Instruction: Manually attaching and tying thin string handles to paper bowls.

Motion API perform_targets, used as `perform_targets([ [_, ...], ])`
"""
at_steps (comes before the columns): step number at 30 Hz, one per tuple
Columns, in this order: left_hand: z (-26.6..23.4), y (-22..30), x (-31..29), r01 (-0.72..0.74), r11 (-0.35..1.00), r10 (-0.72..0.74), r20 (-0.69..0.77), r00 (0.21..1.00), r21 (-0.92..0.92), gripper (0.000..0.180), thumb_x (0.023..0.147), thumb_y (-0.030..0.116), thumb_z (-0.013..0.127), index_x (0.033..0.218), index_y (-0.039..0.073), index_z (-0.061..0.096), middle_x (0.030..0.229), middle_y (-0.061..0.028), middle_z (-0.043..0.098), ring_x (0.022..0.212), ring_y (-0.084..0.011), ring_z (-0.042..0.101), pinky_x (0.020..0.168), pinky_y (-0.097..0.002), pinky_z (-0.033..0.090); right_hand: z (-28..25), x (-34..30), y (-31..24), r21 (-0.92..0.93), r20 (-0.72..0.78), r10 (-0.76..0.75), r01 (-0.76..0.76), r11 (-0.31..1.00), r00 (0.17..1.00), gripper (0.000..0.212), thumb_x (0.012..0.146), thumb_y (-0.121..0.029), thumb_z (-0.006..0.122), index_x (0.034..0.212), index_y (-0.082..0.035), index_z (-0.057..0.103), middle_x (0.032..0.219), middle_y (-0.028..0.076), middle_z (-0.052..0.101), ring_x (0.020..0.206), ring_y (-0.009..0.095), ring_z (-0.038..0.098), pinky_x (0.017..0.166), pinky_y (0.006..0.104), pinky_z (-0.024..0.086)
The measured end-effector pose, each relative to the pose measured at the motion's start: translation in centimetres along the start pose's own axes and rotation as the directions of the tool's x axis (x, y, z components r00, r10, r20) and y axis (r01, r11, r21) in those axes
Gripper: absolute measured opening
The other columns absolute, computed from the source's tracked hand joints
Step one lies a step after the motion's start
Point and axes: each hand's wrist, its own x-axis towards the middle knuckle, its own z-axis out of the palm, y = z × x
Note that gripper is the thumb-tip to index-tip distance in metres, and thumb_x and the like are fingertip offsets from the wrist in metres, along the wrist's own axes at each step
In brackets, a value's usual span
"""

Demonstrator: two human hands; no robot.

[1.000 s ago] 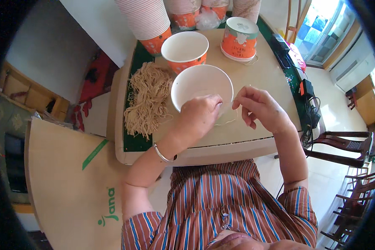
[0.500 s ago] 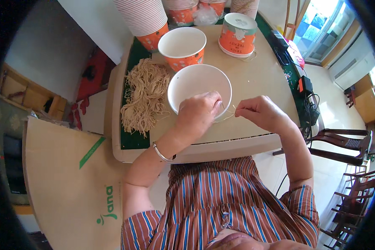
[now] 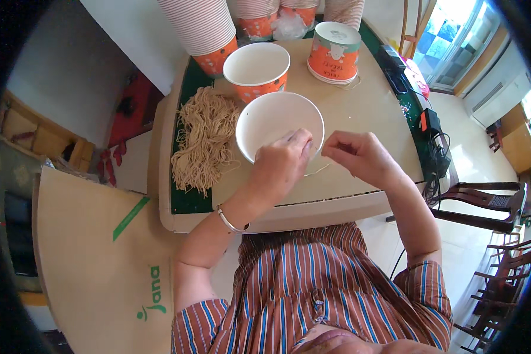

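A large white-lined paper bucket (image 3: 271, 118) lies tipped with its mouth toward me near the table's front edge. My left hand (image 3: 283, 159) is closed over its near right rim, the fingertips curled in at the opening. Just right of the rim, my right hand (image 3: 360, 154) pinches with thumb and forefinger at a thin string, barely visible there. A loose end of beige string (image 3: 318, 171) shows below, between the two hands. Left of the bucket is a heap of beige strings (image 3: 203, 141). Behind it stands another open bucket (image 3: 256, 65), orange outside.
An upside-down orange and green bucket (image 3: 334, 56) with a string at its base sits at the back right. Tall nested bucket stacks (image 3: 200, 29) line the far edge. Black adapters and cables (image 3: 433, 130) run along the right edge. A large cardboard sheet (image 3: 100, 253) leans at the left.
My right hand has shifted slightly left, closer to the bucket's rim. The string that looped between my hands is now less visible there. My left hand stays at the rim.
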Motion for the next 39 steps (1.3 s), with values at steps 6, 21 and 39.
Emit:
perform_targets([
  [6,-0.6,0.5,0.2,-0.007,0.997,0.002,-0.058,0.998,-0.080,0.005,0.092,0.006,0.060,0.094,0.002,0.058,0.086,-0.0185,0.065,0.079,-0.0374,0.066,0.067,-0.0437,0.052,0.7,0.9,0.8,-0.001,-0.137,-0.039,0.039,0.999,0.990,0.016,0.092,-0.013,0.065,0.092,0.003,0.064,0.068,0.005,0.059,0.064,0.008,0.050,0.058,0.0277,0.045],
  [21,-0.9,0.4,0.4,-0.036,0.982,0.033,-0.019,0.999,-0.187,0.007,0.085,0.001,0.066,0.088,0.000,0.060,0.088,-0.0125,0.058,0.083,-0.0288,0.063,0.072,-0.0380,0.051,0.1,1.5,-0.1,0.314,0.019,0.148,-0.147,0.938,0.989,0.015,0.094,-0.016,0.063,0.091,-0.001,0.065,0.063,-0.003,0.049,0.052,0.005,0.048,0.045,0.0224,0.041],
  [39,-1.6,0.4,1.2,-0.107,0.979,0.108,-0.001,0.994,-0.176,0.008,0.085,0.003,0.069,0.091,0.002,0.063,0.092,-0.0096,0.060,0.081,-0.0255,0.066,0.071,-0.0349,0.054,0.2,1.0,0.1,0.014,-0.086,0.007,-0.005,1.000,0.996,0.017,0.091,-0.015,0.067,0.093,0.002,0.065,0.069,0.003,0.059,0.065,0.006,0.050,0.058,0.0265,0.044],
])
